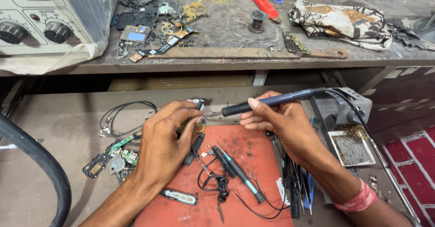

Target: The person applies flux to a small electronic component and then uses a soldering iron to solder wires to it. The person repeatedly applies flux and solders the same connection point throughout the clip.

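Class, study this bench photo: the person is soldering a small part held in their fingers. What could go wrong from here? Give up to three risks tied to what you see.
1. The soldering iron tip sits close to the left hand pinching the small part; a slip could burn the fingers.
2. Loose black wires on the red mat lie under the work; dripping solder might scorch them.
3. The iron's cable runs past the stand and could snag.

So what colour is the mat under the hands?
The mat is red-orange with dark scorch marks; the head view shows it.
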